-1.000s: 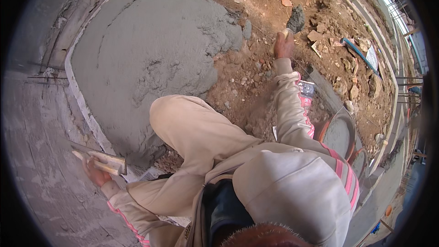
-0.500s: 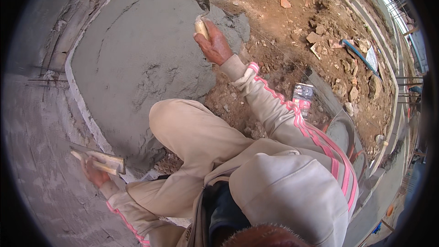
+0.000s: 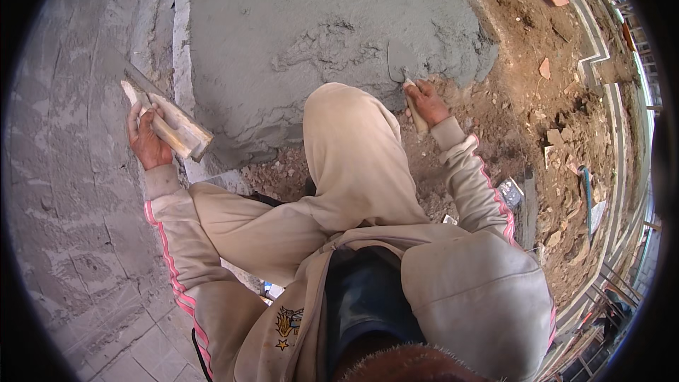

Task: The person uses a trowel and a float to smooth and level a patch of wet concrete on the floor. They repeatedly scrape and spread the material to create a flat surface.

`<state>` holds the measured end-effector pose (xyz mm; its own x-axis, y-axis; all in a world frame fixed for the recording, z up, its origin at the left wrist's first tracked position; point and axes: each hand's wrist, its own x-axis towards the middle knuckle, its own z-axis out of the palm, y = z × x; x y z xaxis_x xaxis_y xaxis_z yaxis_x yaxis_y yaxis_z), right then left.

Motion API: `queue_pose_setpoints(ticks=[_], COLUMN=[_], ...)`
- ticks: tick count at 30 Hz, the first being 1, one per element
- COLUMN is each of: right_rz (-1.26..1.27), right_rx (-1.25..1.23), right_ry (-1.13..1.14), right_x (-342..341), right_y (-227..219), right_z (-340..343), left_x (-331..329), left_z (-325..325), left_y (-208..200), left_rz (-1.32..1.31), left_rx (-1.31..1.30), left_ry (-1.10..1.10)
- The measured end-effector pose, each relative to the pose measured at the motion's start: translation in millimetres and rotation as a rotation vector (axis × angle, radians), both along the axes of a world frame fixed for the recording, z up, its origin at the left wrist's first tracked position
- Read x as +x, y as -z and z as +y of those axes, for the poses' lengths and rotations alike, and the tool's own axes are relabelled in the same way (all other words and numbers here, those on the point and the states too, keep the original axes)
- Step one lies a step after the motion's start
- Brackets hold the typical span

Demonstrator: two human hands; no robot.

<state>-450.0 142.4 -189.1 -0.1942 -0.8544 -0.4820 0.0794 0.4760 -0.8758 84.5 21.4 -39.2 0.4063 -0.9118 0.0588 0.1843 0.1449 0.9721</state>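
Observation:
My left hand [image 3: 147,140] grips the pale wooden handle of a plastering trowel [image 3: 185,126] with a long grey blade. It is tilted beside the white edge strip [image 3: 182,35] of the wet cement bed. My right hand [image 3: 428,104] is closed around the wooden handle of a pointed brick trowel [image 3: 402,58]. The brick trowel's leaf-shaped blade lies against the wet grey cement [image 3: 262,7], near its ragged near-right edge. Rough lumps and hollows mark the cement close to the blade; farther off the surface is smoother.
My bent knee [image 3: 353,120] stands between both hands at the cement's near edge. Bare soil [image 3: 509,49] with broken rubble [image 3: 566,145] lies to the right, where a labelled container [image 3: 510,193] sits by my right sleeve. A hard grey floor [image 3: 78,191] extends left.
The view has shifted. My right hand has brought the brick trowel nearer, down from the far edge onto the cement by my knee. My left hand has moved forward with the plastering trowel.

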Motion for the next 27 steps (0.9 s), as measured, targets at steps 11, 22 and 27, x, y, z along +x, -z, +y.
queue_pose_setpoints(ticks=[11,22,27], right_rz=[0.25,-0.52,-0.557], right_rx=[-0.111,-0.136,-0.209], right_ry=[-0.405,-0.252,0.117], right_x=[86.4,58.7,13.7], right_y=[59.4,8.9,-23.6], right_z=[-76.9,-52.1,2.2], left_x=[5.1,-15.8,-10.3], left_z=[-0.5,-1.6,-5.0], left_y=[-0.8,-7.9,-2.1], left_rz=[0.028,-0.106,-0.078], left_rx=[0.033,0.091,0.108], left_ry=[0.026,0.058,0.061])
